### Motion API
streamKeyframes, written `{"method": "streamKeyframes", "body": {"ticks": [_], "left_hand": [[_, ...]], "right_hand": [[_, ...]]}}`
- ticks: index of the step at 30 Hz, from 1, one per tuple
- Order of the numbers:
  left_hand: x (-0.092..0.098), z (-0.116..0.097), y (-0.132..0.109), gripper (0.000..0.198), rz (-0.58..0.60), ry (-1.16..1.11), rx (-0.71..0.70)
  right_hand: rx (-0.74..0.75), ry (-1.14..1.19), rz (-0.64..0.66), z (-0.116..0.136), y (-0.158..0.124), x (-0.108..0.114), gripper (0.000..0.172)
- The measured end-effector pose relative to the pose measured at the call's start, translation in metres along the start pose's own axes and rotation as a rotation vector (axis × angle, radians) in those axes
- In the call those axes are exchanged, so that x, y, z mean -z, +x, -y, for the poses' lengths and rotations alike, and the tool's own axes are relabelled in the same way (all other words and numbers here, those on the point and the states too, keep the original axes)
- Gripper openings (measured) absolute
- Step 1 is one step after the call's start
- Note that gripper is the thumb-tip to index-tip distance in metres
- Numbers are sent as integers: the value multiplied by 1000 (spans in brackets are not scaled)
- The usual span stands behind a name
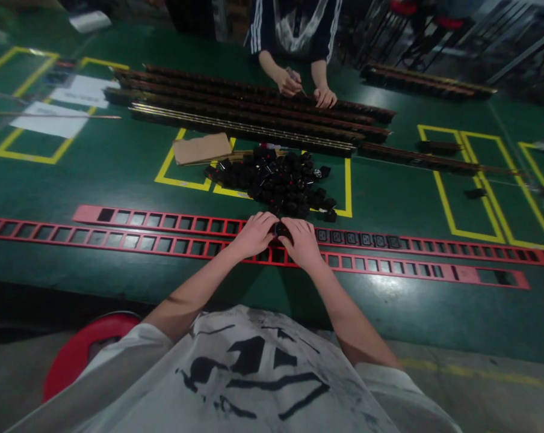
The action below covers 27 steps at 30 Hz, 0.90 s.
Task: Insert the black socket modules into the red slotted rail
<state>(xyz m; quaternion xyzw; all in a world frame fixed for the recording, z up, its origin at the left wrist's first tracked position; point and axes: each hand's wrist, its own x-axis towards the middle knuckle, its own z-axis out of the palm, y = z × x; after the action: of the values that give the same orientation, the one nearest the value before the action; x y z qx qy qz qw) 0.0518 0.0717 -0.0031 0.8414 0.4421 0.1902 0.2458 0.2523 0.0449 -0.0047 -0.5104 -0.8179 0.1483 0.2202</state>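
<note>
My left hand (255,236) and my right hand (302,242) meet over the far red slotted strip (182,223). A small black socket module (280,229) is pinched between their fingertips and thumbs, mostly covered by them. Whether it is seated in a slot cannot be seen. Right of my right hand, several black sockets (351,239) sit in a row in the strip's slots. A second red slotted strip (366,264) lies parallel, nearer to me, under my wrists. Just beyond my hands is a heap of loose black socket modules (276,177).
Long dark rails (236,114) lie across the green table (118,273). Opposite me, a person's hand (289,83) holds a pen-like tool over them. A cardboard piece (203,148) lies by the heap, and paper sheets (50,119) at left. A red stool (80,355) stands below left.
</note>
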Motion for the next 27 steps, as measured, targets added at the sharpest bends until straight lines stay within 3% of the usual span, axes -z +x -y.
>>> {"method": "streamKeyframes", "body": {"ticks": [6,11,13,16,19,24,27], "left_hand": [[1,1,0,32,36,-16,22],[0,-1,-1,50,23,-49,32],[-1,-2,-1,52,-11,-50,35],[-3,-4,-1,41,-72,-26,44],[-4,-6,0,32,-78,24,24],[-4,-10,0,37,-40,97,12],[-3,-10,0,41,-21,94,16]], "right_hand": [[-30,36,7,-1,1,-4,39],[-43,72,-52,-1,0,1,36],[-105,19,-129,-2,-2,3,35],[-265,-79,-259,-4,-3,4,35],[-360,-110,-305,-6,-2,3,35],[-279,-23,-230,-7,0,4,40],[-296,-11,-256,-12,0,9,42]]}}
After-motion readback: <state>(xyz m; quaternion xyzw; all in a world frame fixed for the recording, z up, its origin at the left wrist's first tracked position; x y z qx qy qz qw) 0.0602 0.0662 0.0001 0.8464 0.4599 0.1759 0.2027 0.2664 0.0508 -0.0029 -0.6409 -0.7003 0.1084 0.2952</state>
